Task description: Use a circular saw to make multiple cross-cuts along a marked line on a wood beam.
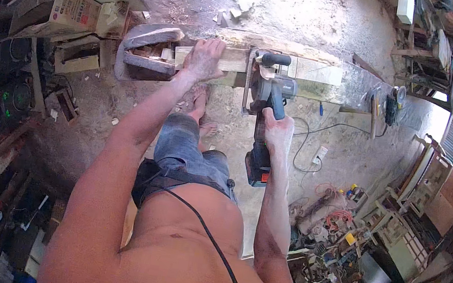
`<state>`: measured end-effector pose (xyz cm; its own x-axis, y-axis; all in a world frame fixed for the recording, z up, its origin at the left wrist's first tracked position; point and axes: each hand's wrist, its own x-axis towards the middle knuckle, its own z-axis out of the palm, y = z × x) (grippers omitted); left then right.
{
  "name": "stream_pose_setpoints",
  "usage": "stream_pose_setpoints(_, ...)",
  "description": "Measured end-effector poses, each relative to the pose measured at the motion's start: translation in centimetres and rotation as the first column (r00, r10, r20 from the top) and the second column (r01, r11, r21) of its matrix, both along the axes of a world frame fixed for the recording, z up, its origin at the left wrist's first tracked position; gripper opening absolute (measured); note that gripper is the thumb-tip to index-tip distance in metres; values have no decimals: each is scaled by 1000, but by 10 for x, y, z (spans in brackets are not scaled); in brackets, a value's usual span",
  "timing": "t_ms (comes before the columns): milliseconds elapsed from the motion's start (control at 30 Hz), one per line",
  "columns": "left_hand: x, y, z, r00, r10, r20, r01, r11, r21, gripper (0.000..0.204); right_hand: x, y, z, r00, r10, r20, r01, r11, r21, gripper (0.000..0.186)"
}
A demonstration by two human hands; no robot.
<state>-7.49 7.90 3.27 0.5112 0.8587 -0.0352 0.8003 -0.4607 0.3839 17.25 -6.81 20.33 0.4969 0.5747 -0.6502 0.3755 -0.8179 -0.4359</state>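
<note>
A pale wooden board (233, 61) lies along a rough timber bench (305, 90) in front of me. My left hand (204, 60) bears down on the board's left part, its fingers over the top and the thumb toward the near edge. My right hand (276, 127) is wrapped round the rear handle of a cordless circular saw (260, 92). The saw sits across the board, to the right of my left hand, with its battery end toward me. Its base plate and body hide part of the board and where the blade meets it.
A cardboard box (72, 9) stands at the left. A corded power tool (392, 105) is at the bench's right end; its cable runs to a white socket block (320, 154) on the floor. Piled tools (336, 236) fill the lower right. My bare foot (199, 103) is near the bench.
</note>
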Motion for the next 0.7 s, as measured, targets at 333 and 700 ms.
stream_pose_setpoints(333,-2,-1,-7,999,-14,30,14,1000,2,87,-1,26,-1,992,85,93,-88,995,36,55)
stream_pose_setpoints(700,-2,1,-7,997,-19,80,15,999,48,81,4,69,-3,981,134,141,-141,989,44,55)
